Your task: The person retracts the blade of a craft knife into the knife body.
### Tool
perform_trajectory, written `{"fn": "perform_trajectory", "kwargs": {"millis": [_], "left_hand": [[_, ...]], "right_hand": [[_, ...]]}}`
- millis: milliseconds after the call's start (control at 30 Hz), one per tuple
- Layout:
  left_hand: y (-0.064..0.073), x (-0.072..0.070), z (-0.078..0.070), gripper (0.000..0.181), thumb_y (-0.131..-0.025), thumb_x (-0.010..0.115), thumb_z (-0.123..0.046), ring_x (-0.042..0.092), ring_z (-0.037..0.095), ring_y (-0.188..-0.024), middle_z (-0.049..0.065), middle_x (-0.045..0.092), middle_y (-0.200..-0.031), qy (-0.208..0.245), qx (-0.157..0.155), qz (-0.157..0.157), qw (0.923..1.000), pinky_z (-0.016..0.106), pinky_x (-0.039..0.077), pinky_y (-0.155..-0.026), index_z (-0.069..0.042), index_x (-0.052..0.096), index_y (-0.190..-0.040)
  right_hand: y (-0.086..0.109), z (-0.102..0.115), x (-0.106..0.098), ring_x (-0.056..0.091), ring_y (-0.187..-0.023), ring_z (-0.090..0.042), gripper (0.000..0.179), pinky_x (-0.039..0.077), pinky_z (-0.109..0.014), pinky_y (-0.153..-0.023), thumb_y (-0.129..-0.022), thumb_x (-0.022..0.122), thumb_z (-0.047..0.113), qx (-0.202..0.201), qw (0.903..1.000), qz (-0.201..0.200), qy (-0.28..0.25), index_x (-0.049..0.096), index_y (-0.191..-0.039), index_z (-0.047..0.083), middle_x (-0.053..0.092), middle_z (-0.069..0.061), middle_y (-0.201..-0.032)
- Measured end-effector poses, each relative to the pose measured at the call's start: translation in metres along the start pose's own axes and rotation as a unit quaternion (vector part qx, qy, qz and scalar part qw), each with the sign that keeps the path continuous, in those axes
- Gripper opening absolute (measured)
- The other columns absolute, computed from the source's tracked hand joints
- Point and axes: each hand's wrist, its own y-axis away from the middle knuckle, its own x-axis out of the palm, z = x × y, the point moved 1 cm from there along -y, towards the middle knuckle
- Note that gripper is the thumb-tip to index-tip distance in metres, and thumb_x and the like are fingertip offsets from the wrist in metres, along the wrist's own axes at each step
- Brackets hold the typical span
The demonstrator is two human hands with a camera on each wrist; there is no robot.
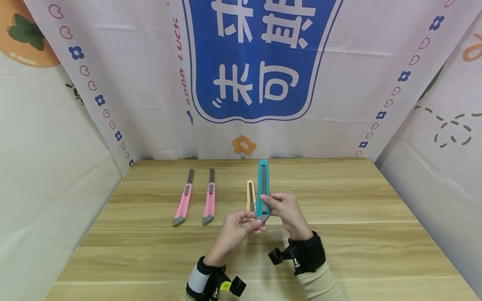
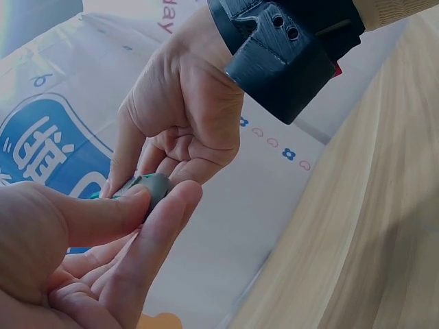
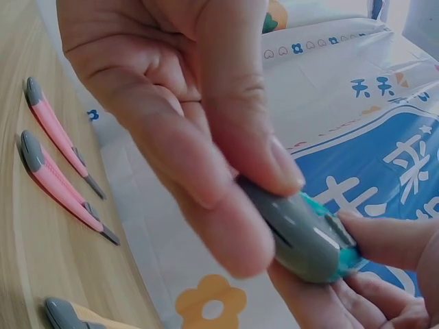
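A teal utility knife (image 1: pixel 263 184) with a grey end cap stands nearly upright above the table, between both hands. My left hand (image 1: pixel 237 228) pinches its grey end cap (image 3: pixel 291 233) between thumb and fingers. With thumb and fingers, my right hand (image 1: pixel 288 211) grips the lower part of the handle by the slider. No blade shows past the teal tip in the head view. Just behind it, a yellow utility knife (image 1: pixel 250 194) lies on the table, its lower end hidden by the left hand.
Two pink utility knives, one farther left (image 1: pixel 183 205) and one nearer (image 1: pixel 209 202), lie on the wooden table (image 1: pixel 150 259) with grey blades out, pointing away. A printed white cloth (image 1: pixel 150 83) hangs behind the table's far edge.
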Motion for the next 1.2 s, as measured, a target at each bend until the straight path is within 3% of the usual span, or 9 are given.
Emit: {"fn": "perform_trajectory", "kwargs": {"millis": [333,667,1200], "left_hand": [[0.0003,-0.0025,-0.0019,0.028,-0.093,0.058,-0.001,0.075,0.018,-0.087,0.030,0.070,-0.103,0.001,0.000,-0.003,1.0000,0.029,0.061,-0.082,0.013,0.057,-0.117],[0.0002,-0.0030,-0.0004,0.027,-0.092,0.058,0.001,0.075,0.019,-0.088,0.029,0.070,-0.103,0.001,-0.004,-0.008,1.0000,0.025,0.061,-0.079,0.013,0.057,-0.117],[0.0011,-0.0001,-0.0001,0.028,-0.093,0.059,-0.001,0.075,0.022,-0.089,0.031,0.070,-0.104,0.002,0.005,-0.008,1.0000,0.023,0.061,-0.078,0.014,0.057,-0.116]], "right_hand": [[-0.0007,0.0009,0.0029,0.069,-0.067,-0.007,0.033,0.061,-0.026,-0.073,-0.093,0.064,0.019,0.006,0.9999,-0.009,0.004,0.067,-0.109,-0.010,0.073,0.003,-0.076],[-0.0001,0.0008,0.0057,0.069,-0.067,-0.007,0.036,0.062,-0.028,-0.073,-0.097,0.059,0.025,0.024,0.9995,-0.021,0.009,0.068,-0.108,-0.008,0.071,0.003,-0.073],[0.0026,0.0016,0.0005,0.069,-0.068,-0.007,0.029,0.061,-0.025,-0.072,-0.093,0.062,0.011,0.001,0.9998,-0.003,0.018,0.066,-0.110,-0.012,0.074,-0.001,-0.079]]}}
